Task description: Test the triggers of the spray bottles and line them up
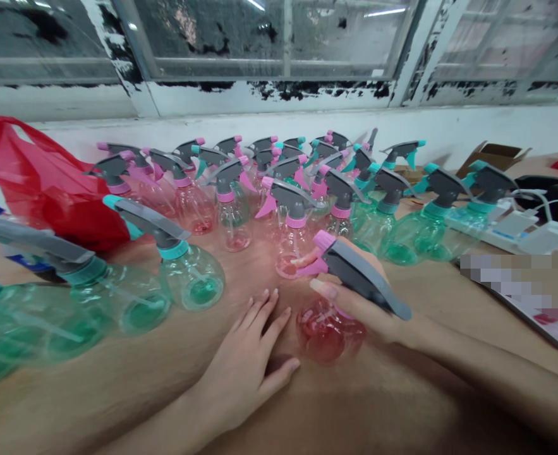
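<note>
A pink spray bottle with a grey and pink trigger head is in front of me. My right hand is wrapped around its neck, with a finger reaching forward by the pink trigger. The bottle's base is at the tabletop; I cannot tell whether it rests there. My left hand lies flat on the table, fingers spread, just left of that bottle and apart from it. Beyond my hands stands another pink spray bottle. Nearest on the left is a green spray bottle with a turquoise collar.
Several pink and green spray bottles fill the back of the wooden table. More green bottles line the left. A red plastic bag stands back left. At right are a white power strip, a tablet-like device and a cardboard box.
</note>
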The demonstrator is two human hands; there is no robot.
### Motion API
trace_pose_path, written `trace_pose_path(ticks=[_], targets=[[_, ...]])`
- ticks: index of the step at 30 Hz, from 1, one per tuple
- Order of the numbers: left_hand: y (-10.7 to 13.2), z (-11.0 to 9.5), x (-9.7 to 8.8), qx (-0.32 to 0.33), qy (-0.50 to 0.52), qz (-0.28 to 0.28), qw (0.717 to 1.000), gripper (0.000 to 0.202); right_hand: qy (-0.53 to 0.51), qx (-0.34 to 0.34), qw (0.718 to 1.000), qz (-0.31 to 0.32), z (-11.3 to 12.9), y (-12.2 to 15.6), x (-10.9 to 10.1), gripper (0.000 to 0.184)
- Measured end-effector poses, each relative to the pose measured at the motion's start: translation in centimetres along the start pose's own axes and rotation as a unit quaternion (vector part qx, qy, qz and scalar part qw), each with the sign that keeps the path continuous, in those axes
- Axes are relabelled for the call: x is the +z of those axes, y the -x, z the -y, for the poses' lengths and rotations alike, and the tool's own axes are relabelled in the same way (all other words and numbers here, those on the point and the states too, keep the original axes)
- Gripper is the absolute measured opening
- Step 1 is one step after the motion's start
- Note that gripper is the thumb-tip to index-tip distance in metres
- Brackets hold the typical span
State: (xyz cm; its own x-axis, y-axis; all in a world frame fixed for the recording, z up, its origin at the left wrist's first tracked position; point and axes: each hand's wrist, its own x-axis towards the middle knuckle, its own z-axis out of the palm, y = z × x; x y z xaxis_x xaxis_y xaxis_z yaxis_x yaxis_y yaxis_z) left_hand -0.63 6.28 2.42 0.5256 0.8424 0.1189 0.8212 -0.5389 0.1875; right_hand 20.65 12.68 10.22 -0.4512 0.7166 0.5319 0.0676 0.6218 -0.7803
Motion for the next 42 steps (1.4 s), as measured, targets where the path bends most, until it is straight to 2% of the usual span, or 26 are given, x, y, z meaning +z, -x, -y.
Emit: trace_pose_path(ticks=[4,10,15,17,21,25,29,42], targets=[[-0.02,-0.02,-0.01,0.0,0.001,-0.002,1.0,0.061,0.012,0.0,1.0,-0.003,0.1,-0.28,-0.07,0.015],[-0.01,-0.1,-0.17,0.001,-0.006,0.006,1.0,0.061,0.068,-0.034,0.997,0.004,0.35,-0.58,-0.35,0.02],[0.02,-0.1,-0.14,-0.003,0.003,0.005,1.0,0.061,0.055,-0.055,0.997,0.019,0.08,-0.32,-0.43,0.016],[0.02,-0.11,-0.12,-0.006,0.006,0.006,1.0,0.061,0.039,-0.043,0.998,0.015,0.16,-0.26,-0.37,0.01],[-0.03,-0.15,-0.15,-0.003,0.0,0.006,1.0,0.062,0.014,-0.001,1.0,-0.002,0.17,-0.14,-0.14,0.013],[-0.07,-0.13,-0.14,-0.002,-0.006,0.01,1.0,0.062,-0.01,-0.004,1.0,0.0,-0.17,0.02,0.05,0.018],[-0.08,-0.09,-0.07,-0.001,-0.008,0.008,1.0,0.062,-0.025,0.016,0.999,0.011,-0.2,0.16,0.0,0.014],[-0.04,-0.06,0.02,0.004,-0.017,0.004,1.0,0.062,-0.029,0.018,0.999,0.016,0.07,0.16,-0.05,0.014]])
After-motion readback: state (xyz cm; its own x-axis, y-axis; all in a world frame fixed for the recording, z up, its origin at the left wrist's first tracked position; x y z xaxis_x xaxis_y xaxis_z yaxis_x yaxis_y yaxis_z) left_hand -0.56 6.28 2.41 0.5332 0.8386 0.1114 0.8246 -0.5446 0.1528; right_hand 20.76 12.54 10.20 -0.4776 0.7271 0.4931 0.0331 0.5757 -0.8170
